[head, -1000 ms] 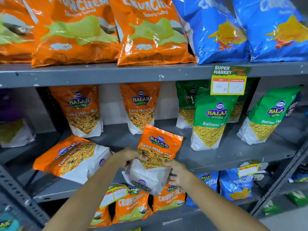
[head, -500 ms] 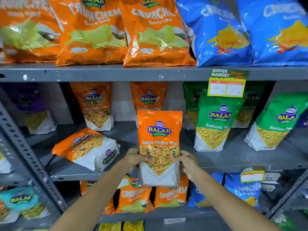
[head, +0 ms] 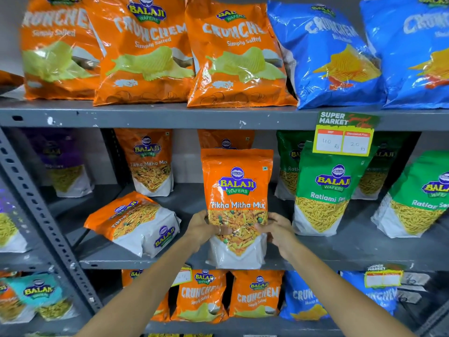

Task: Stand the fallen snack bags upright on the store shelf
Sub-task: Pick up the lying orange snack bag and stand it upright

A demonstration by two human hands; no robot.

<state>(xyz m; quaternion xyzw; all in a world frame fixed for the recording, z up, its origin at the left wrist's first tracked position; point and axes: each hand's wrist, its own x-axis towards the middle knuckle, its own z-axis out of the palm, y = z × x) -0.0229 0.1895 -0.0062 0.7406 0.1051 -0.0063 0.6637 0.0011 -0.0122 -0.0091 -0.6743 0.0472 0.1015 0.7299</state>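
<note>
An orange Tikha Mitha Mix bag point(head: 237, 190) stands upright at the front edge of the grey middle shelf point(head: 340, 259). My left hand point(head: 202, 228) grips its left side and my right hand point(head: 277, 229) grips its right side, both at the clear window near the bottom. To its left a second orange Tikha Mitha Mix bag point(head: 133, 222) lies fallen on its back, top end pointing left. Two more of the same bags stand upright at the back of the shelf, one point(head: 149, 161) behind the fallen bag and one point(head: 226, 139) mostly hidden behind the held bag.
Green Ratlami Sev bags point(head: 325, 190) stand right of the held bag, one at the far right point(head: 418, 198) leaning. A price tag point(head: 345, 135) hangs from the upper shelf edge. Large Crunchem bags fill the shelf above and the shelf below. A slotted metal upright point(head: 36, 205) stands at left.
Both hands have raised the bag from tilted and low in front of the shelf to upright and pushed it onto the shelf's front edge. The camera has moved closer.
</note>
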